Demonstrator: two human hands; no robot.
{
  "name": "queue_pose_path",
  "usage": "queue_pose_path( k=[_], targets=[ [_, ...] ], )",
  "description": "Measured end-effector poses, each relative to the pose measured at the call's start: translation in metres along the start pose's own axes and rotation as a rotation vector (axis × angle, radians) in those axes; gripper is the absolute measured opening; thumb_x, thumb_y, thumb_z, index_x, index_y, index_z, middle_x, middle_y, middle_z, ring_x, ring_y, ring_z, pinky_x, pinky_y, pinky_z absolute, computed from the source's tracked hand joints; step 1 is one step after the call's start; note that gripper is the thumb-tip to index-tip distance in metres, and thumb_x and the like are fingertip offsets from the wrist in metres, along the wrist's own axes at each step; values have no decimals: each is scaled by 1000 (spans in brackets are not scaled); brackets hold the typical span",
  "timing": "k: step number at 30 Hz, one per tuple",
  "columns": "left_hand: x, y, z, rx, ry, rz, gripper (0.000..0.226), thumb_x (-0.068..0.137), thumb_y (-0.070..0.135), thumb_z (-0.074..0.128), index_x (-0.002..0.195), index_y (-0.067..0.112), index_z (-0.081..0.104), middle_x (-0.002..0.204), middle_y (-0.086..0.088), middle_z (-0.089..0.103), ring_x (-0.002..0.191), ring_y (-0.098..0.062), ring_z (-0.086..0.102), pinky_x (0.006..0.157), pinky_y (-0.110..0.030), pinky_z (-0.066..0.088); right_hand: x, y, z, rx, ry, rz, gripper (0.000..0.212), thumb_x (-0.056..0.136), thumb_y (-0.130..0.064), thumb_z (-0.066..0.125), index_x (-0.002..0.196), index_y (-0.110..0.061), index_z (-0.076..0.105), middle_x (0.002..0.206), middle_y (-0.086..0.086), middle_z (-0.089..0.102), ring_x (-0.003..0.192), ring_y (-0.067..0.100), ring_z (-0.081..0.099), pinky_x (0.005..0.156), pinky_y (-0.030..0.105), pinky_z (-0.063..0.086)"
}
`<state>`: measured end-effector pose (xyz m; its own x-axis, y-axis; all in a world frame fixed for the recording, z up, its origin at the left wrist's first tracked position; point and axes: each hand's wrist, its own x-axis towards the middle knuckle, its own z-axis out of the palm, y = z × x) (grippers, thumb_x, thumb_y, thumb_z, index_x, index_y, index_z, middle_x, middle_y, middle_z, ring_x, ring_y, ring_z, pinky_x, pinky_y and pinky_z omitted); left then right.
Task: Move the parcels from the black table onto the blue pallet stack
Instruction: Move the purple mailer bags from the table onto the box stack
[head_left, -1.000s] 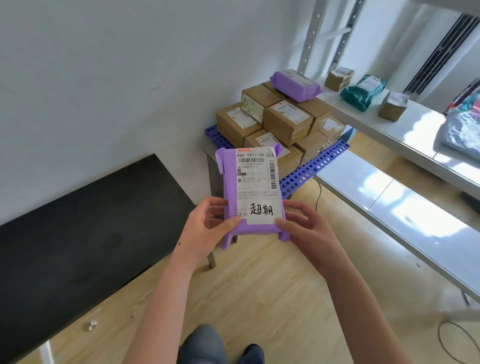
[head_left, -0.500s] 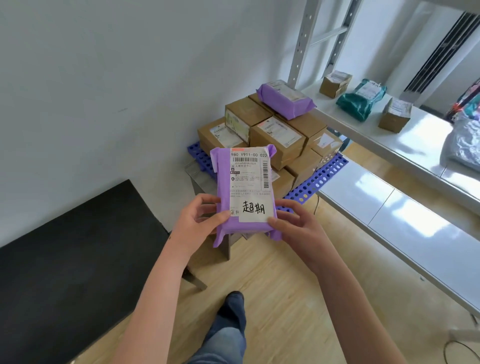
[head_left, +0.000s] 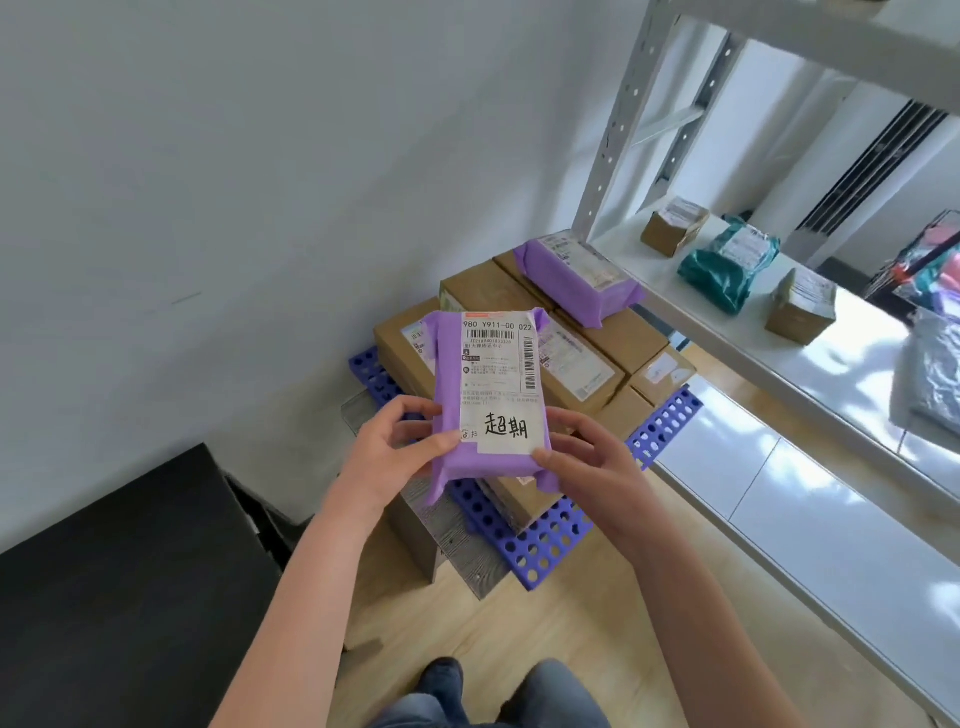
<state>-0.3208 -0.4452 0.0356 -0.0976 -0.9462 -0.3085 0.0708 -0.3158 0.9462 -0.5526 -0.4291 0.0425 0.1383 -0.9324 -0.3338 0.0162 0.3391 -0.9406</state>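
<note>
A purple parcel (head_left: 488, 395) with a white shipping label and handwritten characters is held upright in front of me. My left hand (head_left: 395, 447) grips its lower left edge and my right hand (head_left: 587, 462) grips its lower right corner. Behind and below it lies the blue pallet (head_left: 545, 545), a perforated board on a grey stand, stacked with several brown boxes (head_left: 613, 338) and another purple parcel (head_left: 576, 275) on top. The black table (head_left: 119, 597) fills the lower left; no parcels show on the visible part.
A white metal shelf (head_left: 779, 493) runs along the right, carrying two small brown boxes (head_left: 800, 306), a teal bag (head_left: 732, 260) and a silver bag (head_left: 935, 374). Its upright post (head_left: 618, 119) stands beside the pallet. White wall at left, wooden floor (head_left: 519, 634) below, my legs at the bottom.
I have stepped closer to the pallet with the purple parcel held in both hands; the stack now sits directly behind and below the parcel. The black table has slid to the lower left.
</note>
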Motion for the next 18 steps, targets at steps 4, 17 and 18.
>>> queue_pose_path(
  k=[4, 17, 18],
  targets=[
    [32, 0, 9, -27, 12, -14, 46, 64, 24, 80, 103, 13, 59, 97, -7, 74, 88, -26, 71, 72, -38, 60, 33, -6, -15, -34, -9, -4, 37, 89, -14, 67, 121, -31, 62, 111, 1, 73, 105, 21, 68, 91, 41, 54],
    [125, 12, 79, -155, 309, -63, 38, 70, 8, 80, 100, 13, 57, 101, -12, 71, 88, -28, 71, 73, -41, 59, 144, -50, -82, -440, -46, -190, 42, 88, -20, 67, 126, -37, 59, 107, -25, 68, 94, -6, 62, 78, 19, 54],
    [131, 14, 83, -178, 333, -77, 36, 72, 8, 78, 100, 12, 56, 102, -14, 71, 86, -30, 72, 71, -40, 59, 152, -56, -89, -454, -26, -214, 42, 86, -21, 69, 125, -35, 61, 110, -21, 67, 94, -5, 61, 79, 19, 53]
  ],
)
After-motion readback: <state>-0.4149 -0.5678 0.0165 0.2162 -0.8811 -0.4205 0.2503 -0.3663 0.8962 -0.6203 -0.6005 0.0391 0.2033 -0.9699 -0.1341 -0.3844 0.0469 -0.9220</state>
